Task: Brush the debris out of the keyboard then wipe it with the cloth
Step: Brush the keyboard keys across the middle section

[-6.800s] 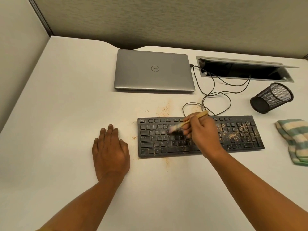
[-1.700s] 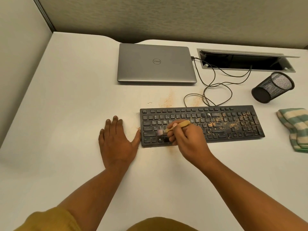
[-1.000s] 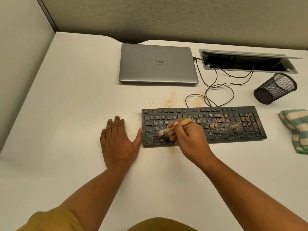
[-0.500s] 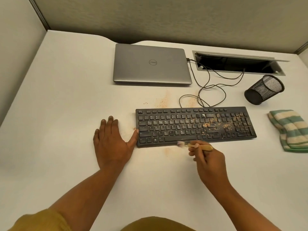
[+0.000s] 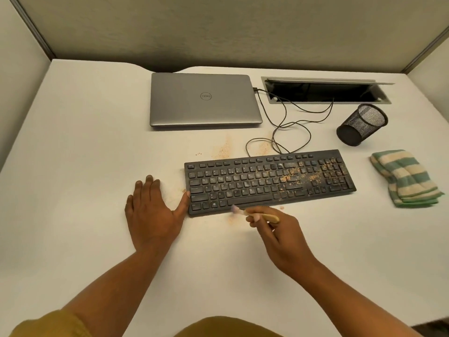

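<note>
Your keyboard (image 5: 268, 182) lies flat on the bench (image 5: 85, 142), right of centre, black, its long side running left to right and its right end tipped slightly away from you. Tan debris (image 5: 295, 175) is thick over the right half, from the keys near the middle across to the number pad; the left half looks mostly clean. More crumbs lie on the bench behind the top edge, off the left end, and just in front of the near edge.

Your right hand (image 5: 279, 237) is closed around the brush (image 5: 255, 214), held low in front of the keyboard with the bristles at its near edge, below the space bar. Your left hand (image 5: 153, 215) rests flat and open on the bench, fingers spread, the thumb tip touching the keyboard's left end.

The cloth (image 5: 404, 177), striped green and cream, lies folded on the bench just past the keyboard's right end, apart from it. A mesh cup (image 5: 362, 125) lies tipped on its side behind the cloth. The keyboard's cable (image 5: 286, 125) loops behind it toward a closed laptop (image 5: 204, 99) and an open cable hatch (image 5: 325, 91) at the back. Nothing sits between your right hand and the dirty keys.
</note>
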The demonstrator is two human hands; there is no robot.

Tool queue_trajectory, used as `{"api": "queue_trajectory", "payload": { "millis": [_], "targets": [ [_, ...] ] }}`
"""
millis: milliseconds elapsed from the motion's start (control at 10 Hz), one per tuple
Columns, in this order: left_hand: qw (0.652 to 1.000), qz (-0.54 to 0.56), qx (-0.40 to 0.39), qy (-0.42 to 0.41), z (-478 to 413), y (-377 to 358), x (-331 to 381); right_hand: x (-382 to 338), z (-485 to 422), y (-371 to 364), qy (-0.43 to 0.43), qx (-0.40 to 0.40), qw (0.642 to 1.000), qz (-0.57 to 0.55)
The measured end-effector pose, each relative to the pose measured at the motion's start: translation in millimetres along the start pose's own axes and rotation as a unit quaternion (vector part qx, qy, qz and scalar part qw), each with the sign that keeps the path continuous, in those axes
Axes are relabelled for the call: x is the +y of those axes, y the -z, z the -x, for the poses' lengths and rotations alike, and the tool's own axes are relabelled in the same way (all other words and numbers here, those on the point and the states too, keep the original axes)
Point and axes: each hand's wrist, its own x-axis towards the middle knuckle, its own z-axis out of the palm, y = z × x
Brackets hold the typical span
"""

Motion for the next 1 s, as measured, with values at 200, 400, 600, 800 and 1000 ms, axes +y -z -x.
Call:
{"api": "queue_trajectory", "payload": {
  "millis": [200, 400, 600, 800, 1000],
  "targets": [
    [1.000, 0.003, -0.003, -0.005, 0, 0, 0, 7, -9, 9, -0.062, 0.166, 0.984, 0.007],
    [1.000, -0.005, 0.002, -0.017, 1, 1, -3, -19, 12, -26, -0.013, -0.166, 0.986, 0.033],
    [1.000, 0.008, 0.008, -0.028, 4, 4, -2, -18, 15, 9, -0.045, -0.031, 0.997, -0.049],
    [0.985, 0.052, 0.009, -0.166, 30, 8, 48, 15, 17, 67, -0.079, 0.107, 0.989, -0.069],
    [0.973, 0.045, -0.033, -0.225, 64, -27, 135, 44, -4, 107, -0.073, 0.095, 0.992, -0.034]
  ]
}}
